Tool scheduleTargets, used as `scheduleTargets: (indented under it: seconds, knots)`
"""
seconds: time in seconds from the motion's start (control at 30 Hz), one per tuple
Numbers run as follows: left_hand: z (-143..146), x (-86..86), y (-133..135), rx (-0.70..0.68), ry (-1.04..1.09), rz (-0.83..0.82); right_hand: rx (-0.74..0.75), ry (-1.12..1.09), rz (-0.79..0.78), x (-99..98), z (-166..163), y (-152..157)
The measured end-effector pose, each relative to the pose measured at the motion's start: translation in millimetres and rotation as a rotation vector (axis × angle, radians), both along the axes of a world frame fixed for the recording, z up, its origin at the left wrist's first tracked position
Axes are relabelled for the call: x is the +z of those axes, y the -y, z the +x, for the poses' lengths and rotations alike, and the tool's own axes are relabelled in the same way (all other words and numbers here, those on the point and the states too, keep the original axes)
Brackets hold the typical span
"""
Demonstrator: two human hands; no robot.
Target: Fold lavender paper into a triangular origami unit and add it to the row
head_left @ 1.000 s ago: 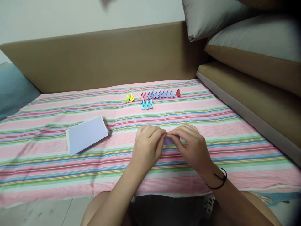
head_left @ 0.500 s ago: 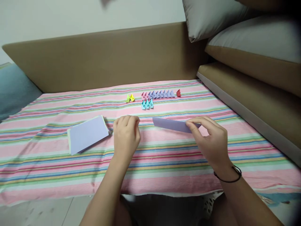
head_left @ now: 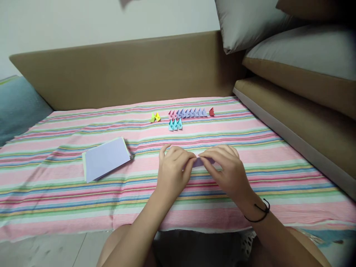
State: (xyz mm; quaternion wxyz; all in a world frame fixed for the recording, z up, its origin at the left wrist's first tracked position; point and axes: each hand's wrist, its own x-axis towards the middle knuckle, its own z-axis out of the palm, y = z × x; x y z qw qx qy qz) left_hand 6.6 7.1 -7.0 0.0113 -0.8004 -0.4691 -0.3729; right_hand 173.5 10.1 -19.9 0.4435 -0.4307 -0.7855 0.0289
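Observation:
A purple paper strip (head_left: 200, 162) is pinched between both hands above the striped cloth, most of it hidden behind the fingers. My left hand (head_left: 175, 167) grips it with thumb and forefinger, its little finger raised. Thumb and fingers of my right hand (head_left: 226, 168) close on the strip's upper edge, close beside the left fingertips. To the left lies a stack of paper sheets (head_left: 107, 159), a purple one on top. Farther back sit small folded paper pieces: a row of purple ones (head_left: 191, 113) beside pink ones (head_left: 172, 115), and teal ones (head_left: 175, 124) in front.
Yellow and green folded pieces (head_left: 155, 117) and a red one (head_left: 211, 111) flank the row. A striped cloth (head_left: 69, 196) covers the seat. Behind rises a brown backrest (head_left: 125, 74); cushions (head_left: 303, 52) are piled on the right, and a blue pillow (head_left: 22, 107) stands left.
My left hand has moved right and taken hold of the purple strip. My right hand has moved left, bringing the strip in front of me; its fingers now pinch near the left ones.

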Motion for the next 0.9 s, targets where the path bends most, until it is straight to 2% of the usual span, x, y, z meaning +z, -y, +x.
scheduleTargets:
  seconds: [0.2, 0.37, 0.43, 0.47, 0.53, 0.6, 0.77, 0.9]
  knots:
    - [-4, 1.4, 1, 0.008, -0.058, 0.073, -0.017, 0.058, 0.027, 1.3, 3, -3]
    - [-16, 5.4, -4, 0.061, -0.044, 0.073, -0.172, 0.024, 0.072, -0.1, 31, -15]
    - [-17, 5.8, -5, 0.076, -0.023, 0.059, -0.146, -0.044, 0.032, 0.9, 37, -18]
    - [-17, 5.6, -5, 0.073, -0.012, 0.046, -0.078, -0.08, -0.018, 1.7, 38, -18]
    - [-14, 4.5, -5, 0.051, -0.001, 0.017, 0.073, -0.117, -0.132, 2.9, 33, -16]
    - [-11, 2.4, -4, 0.033, -0.022, 0.019, 0.124, -0.116, -0.161, 2.4, 22, -11]
    - [-4, -2.6, -1, -0.017, -0.103, 0.098, 0.032, -0.132, -0.054, -3.2, -4, -1]
    - [-3, -2.2, -1, -0.039, -0.095, 0.073, -0.012, -0.101, 0.02, -1.9, -4, 1]
